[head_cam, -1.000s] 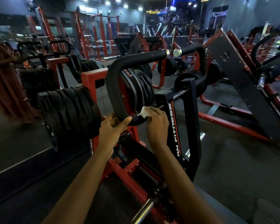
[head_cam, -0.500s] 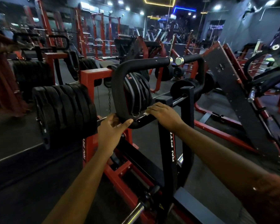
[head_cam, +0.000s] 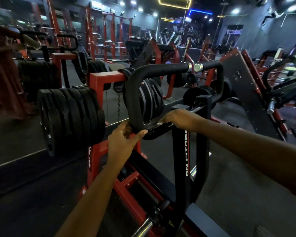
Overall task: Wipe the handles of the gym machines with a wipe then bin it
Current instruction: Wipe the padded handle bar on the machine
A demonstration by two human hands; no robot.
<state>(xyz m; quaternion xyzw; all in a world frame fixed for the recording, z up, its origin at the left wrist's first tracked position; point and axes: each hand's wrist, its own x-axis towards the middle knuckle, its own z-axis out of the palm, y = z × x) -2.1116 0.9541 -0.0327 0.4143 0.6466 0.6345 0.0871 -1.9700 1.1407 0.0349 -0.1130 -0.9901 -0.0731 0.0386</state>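
A black padded handle (head_cam: pixel 161 69) loops up from the red and black machine in the middle of the view. My left hand (head_cam: pixel 125 139) grips the lower bend of that loop, thumb over the front. My right hand (head_cam: pixel 179 118) lies on the glossy lower bar just to the right and presses a white wipe (head_cam: pixel 159 123) against it. Only a small corner of the wipe shows under my fingers. A second handle (head_cam: pixel 215 69) curves down at the right, beyond a chrome end cap.
A stack of black weight plates (head_cam: pixel 70 117) hangs at the left on the red frame (head_cam: pixel 99 82). The black upright marked RN FITNESS (head_cam: pixel 186 151) stands below my right hand. A slanted black footplate (head_cam: pixel 249 93) and more red machines fill the right and back.
My right hand has slid rightwards along the lower bar and now covers most of the wipe. My view has shifted left and lifted. My left hand keeps its grip.
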